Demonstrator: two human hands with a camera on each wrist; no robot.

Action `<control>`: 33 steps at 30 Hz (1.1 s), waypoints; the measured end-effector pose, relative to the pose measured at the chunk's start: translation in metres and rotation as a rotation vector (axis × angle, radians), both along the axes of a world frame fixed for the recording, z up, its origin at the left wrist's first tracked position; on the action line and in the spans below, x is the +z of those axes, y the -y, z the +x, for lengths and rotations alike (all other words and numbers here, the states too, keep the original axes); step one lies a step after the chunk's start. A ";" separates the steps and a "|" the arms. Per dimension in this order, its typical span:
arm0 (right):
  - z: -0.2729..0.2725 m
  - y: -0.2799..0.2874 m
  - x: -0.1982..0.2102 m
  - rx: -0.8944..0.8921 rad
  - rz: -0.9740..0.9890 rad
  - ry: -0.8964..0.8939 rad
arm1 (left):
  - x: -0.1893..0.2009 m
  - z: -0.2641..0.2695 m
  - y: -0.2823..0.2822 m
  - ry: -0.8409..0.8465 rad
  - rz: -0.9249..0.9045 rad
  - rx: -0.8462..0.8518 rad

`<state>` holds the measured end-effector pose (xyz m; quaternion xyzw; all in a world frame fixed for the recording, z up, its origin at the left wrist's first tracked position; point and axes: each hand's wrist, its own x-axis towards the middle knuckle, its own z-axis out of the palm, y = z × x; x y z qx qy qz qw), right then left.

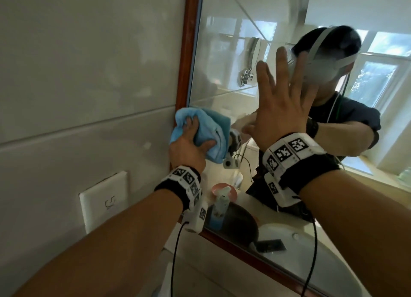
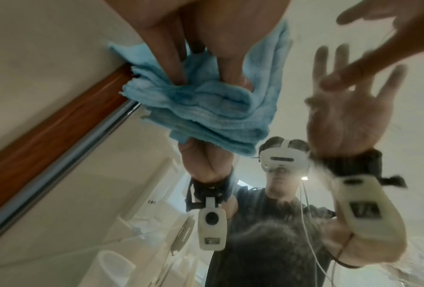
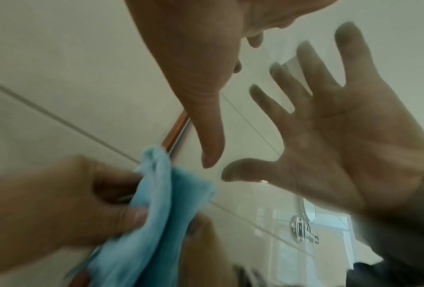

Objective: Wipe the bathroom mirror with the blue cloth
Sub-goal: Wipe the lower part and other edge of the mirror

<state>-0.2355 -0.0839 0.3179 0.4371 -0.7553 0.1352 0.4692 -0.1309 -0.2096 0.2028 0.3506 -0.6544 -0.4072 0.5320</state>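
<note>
The mirror (image 1: 222,58) hangs in a brown wooden frame (image 1: 186,52) on a tiled wall. My left hand (image 1: 189,143) grips the bunched blue cloth (image 1: 206,127) and holds it against the glass at the frame's left edge. In the left wrist view my fingers (image 2: 171,64) dig into the cloth (image 2: 206,104) beside the frame (image 2: 58,124). My right hand (image 1: 280,103) is raised flat with its fingers spread, close in front of the glass to the right of the cloth and holding nothing. The right wrist view shows its reflected palm (image 3: 334,132) and the cloth (image 3: 161,203).
A white wall plate (image 1: 104,199) sits on the tiles at lower left. Reflected in the glass are a spray bottle (image 1: 220,205), a pink dish (image 1: 231,190), a white basin (image 1: 289,236), a dark flat object (image 1: 270,245) and a person. Cables hang from both wristbands.
</note>
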 end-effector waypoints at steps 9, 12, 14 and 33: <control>-0.008 0.006 0.010 -0.034 0.001 0.032 | 0.006 0.001 -0.003 0.173 -0.099 0.112; -0.008 0.006 0.009 -0.043 0.002 0.011 | 0.022 0.004 -0.009 0.184 -0.107 0.114; -0.009 0.006 0.009 -0.043 0.012 0.017 | 0.043 0.005 -0.006 0.121 -0.096 0.064; -0.023 0.008 0.012 0.046 0.082 0.036 | 0.191 0.006 0.006 0.072 -0.297 0.106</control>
